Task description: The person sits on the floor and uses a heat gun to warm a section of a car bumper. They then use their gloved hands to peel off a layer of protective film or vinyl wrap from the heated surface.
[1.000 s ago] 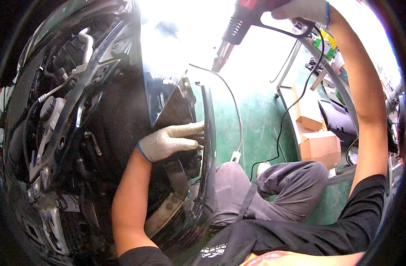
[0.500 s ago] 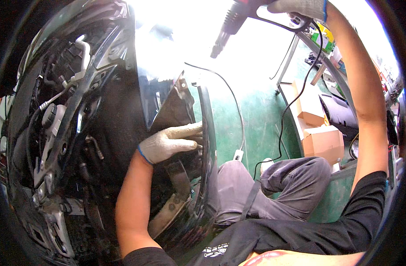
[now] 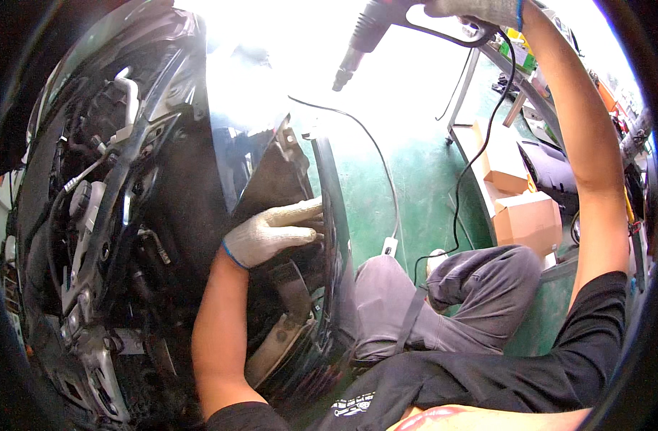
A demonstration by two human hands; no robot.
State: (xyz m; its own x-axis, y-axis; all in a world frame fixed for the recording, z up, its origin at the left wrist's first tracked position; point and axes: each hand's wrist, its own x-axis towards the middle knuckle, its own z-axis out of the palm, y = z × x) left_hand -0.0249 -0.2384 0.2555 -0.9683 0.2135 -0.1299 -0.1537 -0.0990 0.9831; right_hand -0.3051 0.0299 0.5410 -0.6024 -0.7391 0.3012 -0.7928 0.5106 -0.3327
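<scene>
My left hand point(image 3: 260, 237), in a white knitted glove with a blue cuff, reaches inside a dark car body part. Its fingers are stretched out and apart, tips against the inner side of the glossy dark panel point(image 3: 334, 194). Above it stands a pointed dark plate point(image 3: 275, 176) with a small tab on top. High at the right, my right hand point(image 3: 479, 10), gloved the same way, is closed round the handle of a heat gun point(image 3: 375, 25). The gun's nozzle point(image 3: 345, 70) slants down and left, apart from the panel. Glare washes out the area below it.
An opened car front with a silver bracket point(image 3: 99, 381) and a pale pipe point(image 3: 130, 97) fills the left. A black cord point(image 3: 479, 154) hangs from the gun. A cable with a white plug block point(image 3: 390, 246) lies on the green floor. Cardboard boxes point(image 3: 528, 221) stand beside a metal-framed rack.
The heat gun has shifted slightly left and up with my right hand. The view has moved a little. My left hand keeps its place on the panel.
</scene>
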